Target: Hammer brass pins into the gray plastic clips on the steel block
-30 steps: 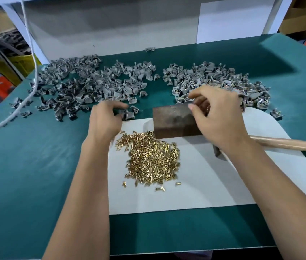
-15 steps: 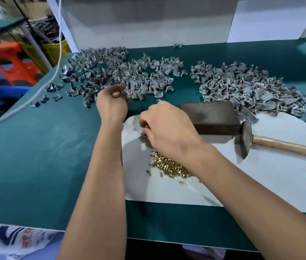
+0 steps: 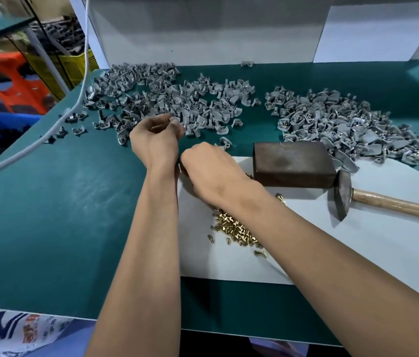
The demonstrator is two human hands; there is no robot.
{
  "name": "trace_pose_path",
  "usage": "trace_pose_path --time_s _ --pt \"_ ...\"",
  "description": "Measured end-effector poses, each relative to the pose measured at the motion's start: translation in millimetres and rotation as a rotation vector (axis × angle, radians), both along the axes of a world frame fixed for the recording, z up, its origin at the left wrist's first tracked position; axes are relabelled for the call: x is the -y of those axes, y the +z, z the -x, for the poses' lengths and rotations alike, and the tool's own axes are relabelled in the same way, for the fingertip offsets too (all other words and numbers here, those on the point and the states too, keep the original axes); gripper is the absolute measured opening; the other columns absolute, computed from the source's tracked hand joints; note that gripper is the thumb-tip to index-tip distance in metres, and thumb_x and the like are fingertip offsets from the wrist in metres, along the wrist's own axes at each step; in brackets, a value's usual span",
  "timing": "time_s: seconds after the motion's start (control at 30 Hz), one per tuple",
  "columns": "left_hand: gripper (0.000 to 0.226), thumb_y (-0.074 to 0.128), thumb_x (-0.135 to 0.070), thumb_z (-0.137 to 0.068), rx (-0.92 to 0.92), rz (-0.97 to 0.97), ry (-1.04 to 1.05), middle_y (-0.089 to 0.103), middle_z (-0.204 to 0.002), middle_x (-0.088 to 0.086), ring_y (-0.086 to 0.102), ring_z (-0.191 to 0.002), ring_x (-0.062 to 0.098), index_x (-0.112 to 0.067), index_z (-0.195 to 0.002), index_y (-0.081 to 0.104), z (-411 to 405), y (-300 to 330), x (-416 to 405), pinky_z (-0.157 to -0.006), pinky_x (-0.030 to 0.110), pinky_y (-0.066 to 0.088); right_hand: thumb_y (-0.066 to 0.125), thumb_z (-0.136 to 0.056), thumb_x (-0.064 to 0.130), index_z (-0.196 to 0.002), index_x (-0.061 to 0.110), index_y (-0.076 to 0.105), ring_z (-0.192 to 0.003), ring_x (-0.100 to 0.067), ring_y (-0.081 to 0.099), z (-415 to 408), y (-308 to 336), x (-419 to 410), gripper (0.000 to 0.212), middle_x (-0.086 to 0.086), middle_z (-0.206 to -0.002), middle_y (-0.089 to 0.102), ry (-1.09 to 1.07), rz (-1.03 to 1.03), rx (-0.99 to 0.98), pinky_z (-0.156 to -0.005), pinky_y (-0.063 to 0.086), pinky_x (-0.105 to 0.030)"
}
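The dark steel block sits on the back edge of a white sheet, with nothing on top of it. A heap of brass pins lies on the sheet left of the block. My right hand is knuckles-up over the far end of that heap, its fingertips hidden under the hand. My left hand is at the near edge of the left pile of gray plastic clips, fingers curled and pinching a gray clip against the thumb. The hammer lies on the sheet, its head next to the block.
A second pile of gray clips spreads behind and right of the block. The teal table ends in a white wall at the back. A white cable crosses the left corner. Crates and an orange stool stand off the table's left side.
My right hand left the block and came down on the pin heap at its left. My left hand curled and lifted at the clip pile's edge. The view shifted left.
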State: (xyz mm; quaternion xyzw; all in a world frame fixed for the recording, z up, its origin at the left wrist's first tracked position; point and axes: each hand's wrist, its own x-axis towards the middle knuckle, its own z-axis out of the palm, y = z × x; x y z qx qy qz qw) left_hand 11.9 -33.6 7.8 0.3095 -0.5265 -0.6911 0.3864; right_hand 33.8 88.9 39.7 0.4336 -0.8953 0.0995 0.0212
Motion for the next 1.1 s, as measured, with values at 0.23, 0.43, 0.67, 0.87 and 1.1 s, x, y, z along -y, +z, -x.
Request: trace_pose_path --time_s 0.23,0.43,0.67,0.87,1.1 --pt "0.012 0.075 0.005 -0.084 -0.041 -0.026 0.013 0.073 -0.088 0.024 0.072 -0.062 0.024 0.0 -0.088 0.065 -1 2 -3 -0.06 0.027 0.056 0.054 -0.089 -0.002 -0.064 0.015 0.029 -0.09 -0.037 0.062 2 0 4 0.04 -0.006 -0.07 0.043 0.012 -0.094 0.025 -0.066 0.036 -0.035" --pt "0.012 0.065 0.01 -0.088 -0.132 -0.062 -0.2 0.07 -0.092 0.023 0.07 -0.066 0.023 -0.001 -0.09 0.06 -1 8 -15 -0.067 0.03 0.057 0.062 -0.093 0.003 -0.101 0.008 0.063 -0.086 -0.032 0.066 10 16 -29 0.01 -0.012 -0.094 0.066 -0.039 0.161 0.07 -0.073 0.053 -0.038" --pt "0.017 0.059 0.015 -0.093 -0.255 -0.053 -0.59 0.076 -0.097 0.022 0.075 -0.088 0.031 0.005 -0.103 0.066 1 15 -46 -0.081 0.029 0.06 0.077 -0.089 0.015 -0.098 0.022 0.078 -0.081 0.006 0.064 37 30 -114 0.012 0.012 -0.092 0.072 -0.186 0.643 0.05 -0.081 0.048 -0.004" --pt "0.02 0.068 0.012 -0.087 -0.246 0.07 -0.849 0.077 -0.097 0.021 0.076 -0.079 0.027 0.004 -0.105 0.069 4 12 -84 -0.076 0.029 0.063 0.076 -0.088 0.005 -0.101 0.012 0.08 -0.087 -0.008 0.072 49 11 -153 0.015 0.004 -0.093 0.076 -0.224 0.823 -0.026 -0.085 0.059 -0.032" --pt "0.037 0.075 0.001 -0.075 -0.199 0.126 -1.0 0.077 -0.098 0.02 0.076 -0.082 0.028 0.006 -0.111 0.069 3 9 -94 -0.083 0.034 0.063 0.077 -0.085 0.006 -0.113 0.018 0.074 -0.093 0.001 0.071 45 -10 -152 0.031 0.009 -0.096 0.075 -0.233 0.873 -0.075 -0.089 0.057 -0.024"
